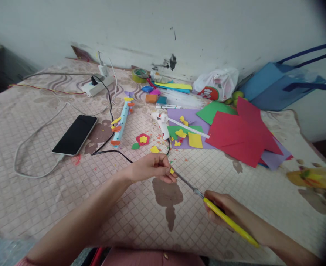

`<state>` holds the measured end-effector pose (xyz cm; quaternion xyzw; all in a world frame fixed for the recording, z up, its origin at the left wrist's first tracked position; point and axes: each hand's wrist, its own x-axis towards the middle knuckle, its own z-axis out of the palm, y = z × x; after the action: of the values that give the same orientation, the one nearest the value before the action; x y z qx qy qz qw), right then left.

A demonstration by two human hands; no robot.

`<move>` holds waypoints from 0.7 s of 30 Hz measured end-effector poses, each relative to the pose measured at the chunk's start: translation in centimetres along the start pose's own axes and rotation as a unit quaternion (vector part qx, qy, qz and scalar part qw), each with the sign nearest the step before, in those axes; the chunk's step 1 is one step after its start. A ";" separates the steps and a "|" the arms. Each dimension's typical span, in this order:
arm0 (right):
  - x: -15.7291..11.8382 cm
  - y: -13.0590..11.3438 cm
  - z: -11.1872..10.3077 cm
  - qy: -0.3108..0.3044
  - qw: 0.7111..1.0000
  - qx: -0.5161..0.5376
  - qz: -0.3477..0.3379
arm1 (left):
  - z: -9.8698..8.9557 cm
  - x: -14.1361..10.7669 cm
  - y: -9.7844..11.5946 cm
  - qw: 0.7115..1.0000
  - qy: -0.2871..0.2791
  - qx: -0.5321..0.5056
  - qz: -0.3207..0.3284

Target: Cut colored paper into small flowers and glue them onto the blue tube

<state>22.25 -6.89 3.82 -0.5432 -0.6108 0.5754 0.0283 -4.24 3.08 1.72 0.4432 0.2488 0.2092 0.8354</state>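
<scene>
At the far left of the cloth-covered table (pixel 41 122), one phone (pixel 74 135) is laid flat, with one white cable (pixel 20 147) plugged into its near end. Behind it, one power strip (pixel 98 85) is seen, with two plugs fitted, one black and one white. To the right, one light blue strip (pixel 122 123) is dotted with dark spots and edged with small orange and yellow pieces. One green oval (pixel 135 146) is placed beside one red flower (pixel 142 139), whose centre is yellow.

By the left hand (pixel 159 170), one small yellow piece (pixel 172 171) is pinched between closed fingers; it is held at the fingertips, on the side facing the scissors. One white glue gun (pixel 163 127) is laid beyond this hand, with one white glue stick (pixel 190 127) extending to its right across one purple sheet (pixel 203 114). One yellow four-sided piece (pixel 195 140) is also set on that sheet.

One pair of scissors (pixel 229 221) with yellow handles is gripped in the closed right hand (pixel 224 208); its blades are pointed up and left, with their tips at the yellow piece. Whether the blades are parted cannot be told. Farther right, overlapping red sheets (pixel 240 133) are spread, their exact number unclear, and behind them one white plastic bag (pixel 217 83) and one blue bag (pixel 279 85) are seen.
</scene>
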 end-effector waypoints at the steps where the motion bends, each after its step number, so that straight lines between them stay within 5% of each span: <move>1: 0.0 -0.1 0.0 -0.003 1.000 0.008 0.005 | 0.0 0.0 0.0 1.000 -0.001 -0.001 0.001; 21: -0.3 -0.7 0.2 0.013 0.997 0.060 0.036 | 0.0 0.2 -0.5 1.000 0.008 -0.007 0.006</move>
<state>21.77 -7.05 4.49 -0.5693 -0.5549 0.6047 0.0482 -4.05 2.90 1.26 0.4372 0.2514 0.2195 0.8351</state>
